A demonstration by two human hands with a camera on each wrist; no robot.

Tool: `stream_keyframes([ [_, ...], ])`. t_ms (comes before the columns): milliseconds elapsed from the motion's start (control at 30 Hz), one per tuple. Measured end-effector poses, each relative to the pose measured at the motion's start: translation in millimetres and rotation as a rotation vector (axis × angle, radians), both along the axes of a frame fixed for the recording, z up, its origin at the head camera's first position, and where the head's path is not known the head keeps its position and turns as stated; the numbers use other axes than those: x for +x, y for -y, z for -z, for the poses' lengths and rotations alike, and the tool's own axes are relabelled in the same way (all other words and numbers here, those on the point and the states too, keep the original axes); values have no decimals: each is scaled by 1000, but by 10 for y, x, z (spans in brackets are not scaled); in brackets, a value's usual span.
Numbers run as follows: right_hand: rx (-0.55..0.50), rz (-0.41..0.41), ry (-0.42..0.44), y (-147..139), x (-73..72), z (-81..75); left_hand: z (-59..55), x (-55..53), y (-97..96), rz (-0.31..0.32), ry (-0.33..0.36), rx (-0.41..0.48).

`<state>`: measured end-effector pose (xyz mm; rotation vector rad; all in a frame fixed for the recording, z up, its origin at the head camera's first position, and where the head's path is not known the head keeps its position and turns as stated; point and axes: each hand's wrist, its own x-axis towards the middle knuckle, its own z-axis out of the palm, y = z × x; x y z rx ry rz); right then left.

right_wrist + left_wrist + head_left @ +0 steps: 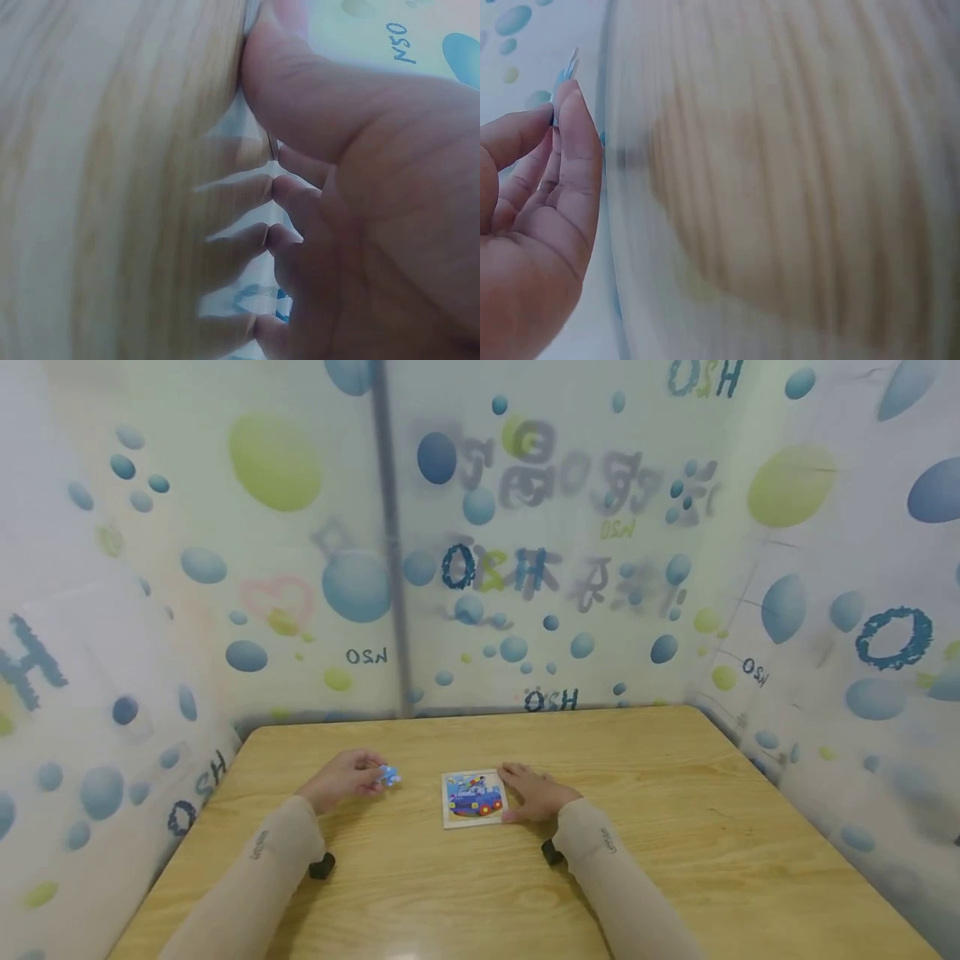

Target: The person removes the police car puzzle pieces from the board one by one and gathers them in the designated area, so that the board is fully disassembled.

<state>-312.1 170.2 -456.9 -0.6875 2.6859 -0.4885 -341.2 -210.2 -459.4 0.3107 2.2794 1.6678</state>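
My left hand (348,779) pinches a small blue jigsaw piece (387,775) between thumb and forefinger, to the left of the puzzle. The left wrist view shows this piece (571,67) nearly edge-on, sticking out past the fingertips. A square jigsaw puzzle (474,800) with a pale border and a colourful train picture lies flat on the table. At its right edge rests my right hand (536,795), fingers spread and thumb near the lower right side. In the right wrist view several fingertips (279,234) touch the tabletop.
The wooden table (420,893) reaches back to a wall curtain (480,635) printed with blue and green spots. Similar curtains stand at the left and right. A dark wrist device (322,866) sits under the left sleeve, another (552,852) under the right.
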Motion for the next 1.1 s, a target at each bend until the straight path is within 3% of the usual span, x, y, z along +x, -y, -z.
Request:
stream_keyframes([
  [300,14,17,-7,-52,-8,-33,6,-23,120,73,-69,-92],
  [633,14,13,-2,0,3,-1,-57,13,166,119,-116,-299],
  [867,4,11,5,9,-5,43,-79,22,179,139,-240,-477],
  [1100,19,22,3,9,-16,44,-74,-3,170,137,-328,-570],
])
